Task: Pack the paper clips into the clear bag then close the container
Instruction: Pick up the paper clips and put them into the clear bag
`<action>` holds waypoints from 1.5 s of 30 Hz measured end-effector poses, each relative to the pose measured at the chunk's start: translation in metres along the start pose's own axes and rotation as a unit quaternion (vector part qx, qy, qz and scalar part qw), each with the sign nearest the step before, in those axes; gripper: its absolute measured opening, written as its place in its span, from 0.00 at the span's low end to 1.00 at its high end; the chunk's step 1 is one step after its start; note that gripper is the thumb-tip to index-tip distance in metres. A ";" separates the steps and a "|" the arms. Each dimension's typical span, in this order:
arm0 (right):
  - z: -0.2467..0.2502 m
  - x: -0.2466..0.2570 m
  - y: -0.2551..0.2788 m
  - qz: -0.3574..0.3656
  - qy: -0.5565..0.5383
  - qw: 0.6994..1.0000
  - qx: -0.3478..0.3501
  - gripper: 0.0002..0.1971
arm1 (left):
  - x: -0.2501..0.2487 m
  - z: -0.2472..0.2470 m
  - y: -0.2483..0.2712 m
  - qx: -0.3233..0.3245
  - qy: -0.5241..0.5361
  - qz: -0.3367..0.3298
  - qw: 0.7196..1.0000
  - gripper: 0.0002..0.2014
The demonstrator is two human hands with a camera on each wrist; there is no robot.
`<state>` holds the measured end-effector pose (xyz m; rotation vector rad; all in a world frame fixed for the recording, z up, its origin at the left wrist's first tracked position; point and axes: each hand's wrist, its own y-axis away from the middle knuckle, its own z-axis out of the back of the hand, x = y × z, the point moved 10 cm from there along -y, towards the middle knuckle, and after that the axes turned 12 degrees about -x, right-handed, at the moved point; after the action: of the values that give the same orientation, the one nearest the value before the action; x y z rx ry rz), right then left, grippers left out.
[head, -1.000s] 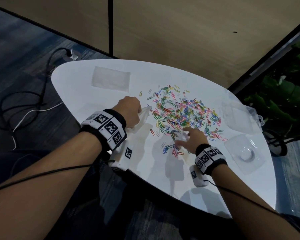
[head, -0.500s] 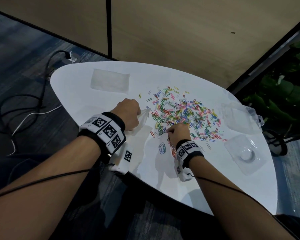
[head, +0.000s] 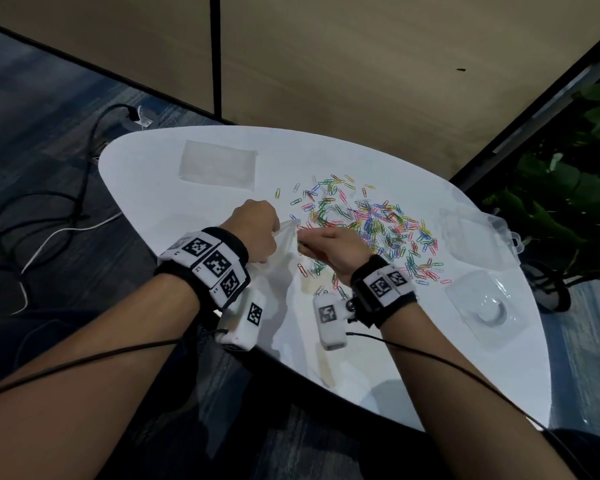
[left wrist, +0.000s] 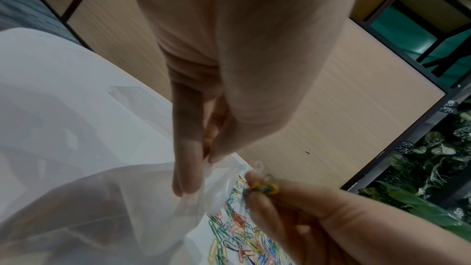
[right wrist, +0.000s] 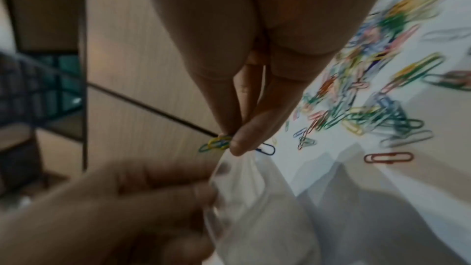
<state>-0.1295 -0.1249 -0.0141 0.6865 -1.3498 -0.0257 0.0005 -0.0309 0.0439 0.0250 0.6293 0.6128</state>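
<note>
Now left hand (head: 255, 233) pinches clear bag (head: 284, 251); right hand (head: 333, 249) pinches paper clips (right wrist: 216, 143).

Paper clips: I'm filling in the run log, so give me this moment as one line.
left hand: holds clear bag mouth | right hand: pinches paper clips at bag mouth | pile: on table | container: open

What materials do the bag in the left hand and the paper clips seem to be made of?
Bag: seemingly thin soft plastic film, translucent and slightly glossy; it crumples where the left hand pinches it.
Paper clips: probably bent wire with a coloured coating, judging by thin loops in many bright colours; the core cannot be seen.
</note>
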 end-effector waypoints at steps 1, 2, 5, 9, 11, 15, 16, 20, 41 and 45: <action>-0.009 0.001 0.002 0.018 0.037 0.999 -0.004 0.04 | 0.000 0.001 0.000 -0.003 0.008 0.003 1.000 0.17; -0.016 0.002 0.004 0.042 0.084 0.996 -0.012 0.02 | 0.000 0.001 0.000 -0.006 0.018 0.005 1.000 0.17; -0.033 0.009 0.003 0.129 0.238 0.962 -0.022 0.10 | -0.002 0.000 -0.001 -0.010 0.026 -0.001 1.000 0.16; -0.039 0.014 0.009 0.131 0.210 0.968 0.025 0.10 | 0.001 0.002 -0.003 -0.021 0.032 0.001 0.999 0.18; -0.013 0.019 0.014 0.129 0.159 0.979 -0.006 0.11 | 0.002 0.006 -0.004 -0.029 0.035 0.002 0.999 0.19; 0.069 -0.014 0.007 0.109 0.377 0.915 -0.094 0.23 | 0.006 0.019 -0.004 -0.046 0.043 0.008 0.998 0.18; 0.088 -0.035 0.005 0.056 0.463 0.880 -0.089 0.34 | 0.007 0.023 -0.004 -0.054 0.045 0.010 0.998 0.17; 0.110 -0.097 0.016 -0.048 0.548 0.833 -0.063 0.62 | 0.012 0.034 -0.003 -0.069 0.042 0.021 0.997 0.18; -0.006 -0.026 -0.054 0.249 0.628 0.729 -0.110 0.07 | 0.039 0.058 0.002 -0.133 0.094 0.016 0.987 0.15; 0.008 -0.016 -0.064 0.211 0.615 0.753 -0.102 0.11 | 0.039 0.052 0.000 -0.114 0.086 0.022 0.990 0.15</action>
<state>-0.1176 -0.1738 -0.0573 0.0766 -0.1589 0.5547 0.0541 -0.0010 0.0648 -0.2312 0.7225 0.7313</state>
